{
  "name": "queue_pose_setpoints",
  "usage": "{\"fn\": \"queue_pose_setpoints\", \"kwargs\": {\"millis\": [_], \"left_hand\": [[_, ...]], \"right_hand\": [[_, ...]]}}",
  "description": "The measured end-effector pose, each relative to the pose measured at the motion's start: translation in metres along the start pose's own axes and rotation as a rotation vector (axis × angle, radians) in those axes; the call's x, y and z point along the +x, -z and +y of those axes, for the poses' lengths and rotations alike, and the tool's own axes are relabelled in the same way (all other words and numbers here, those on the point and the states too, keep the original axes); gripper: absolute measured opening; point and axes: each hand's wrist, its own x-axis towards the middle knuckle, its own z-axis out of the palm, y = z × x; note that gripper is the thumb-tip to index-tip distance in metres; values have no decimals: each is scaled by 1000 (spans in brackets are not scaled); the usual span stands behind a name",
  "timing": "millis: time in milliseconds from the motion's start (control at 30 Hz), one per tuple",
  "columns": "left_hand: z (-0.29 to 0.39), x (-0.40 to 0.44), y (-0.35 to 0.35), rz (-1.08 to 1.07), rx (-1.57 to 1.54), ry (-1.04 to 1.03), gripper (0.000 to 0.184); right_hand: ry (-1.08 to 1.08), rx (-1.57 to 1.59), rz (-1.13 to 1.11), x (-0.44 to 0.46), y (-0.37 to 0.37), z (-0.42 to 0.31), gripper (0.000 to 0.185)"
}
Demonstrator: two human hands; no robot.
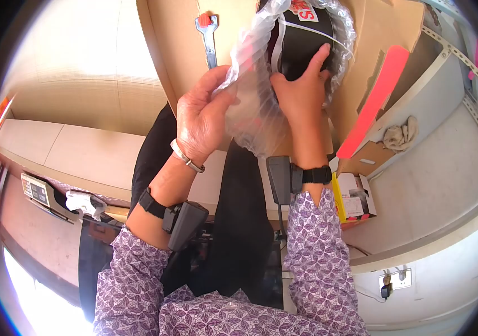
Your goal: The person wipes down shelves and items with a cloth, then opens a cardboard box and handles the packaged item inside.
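My left hand (202,112) pinches the edge of a clear ribbed air-cushion wrap (256,106) between thumb and fingers. The wrap surrounds a black package (303,47) that has a white strap across it and a red-and-white label near its top. My right hand (303,89) reaches inside the wrap and grips the near end of this package; some of its fingers are hidden. Both lie over an open cardboard box (180,33). A blue-grey tool with a red tip (209,42) rests on the cardboard, a little beyond my left hand.
A red strip (373,101) runs along the box's right side. Further right are a crumpled cloth (400,134) and a small yellow-and-white box (354,196). At left, a device with a button panel (43,190) stands beside a white cloth (86,203). A wall socket (401,277) holds plugs.
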Motion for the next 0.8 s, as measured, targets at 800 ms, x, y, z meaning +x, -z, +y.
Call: {"fn": "queue_pose_setpoints", "kwargs": {"millis": [800], "left_hand": [[-11,37,-109,205,81,-120,58]], "right_hand": [[86,687,341,-8,96,50,55]]}}
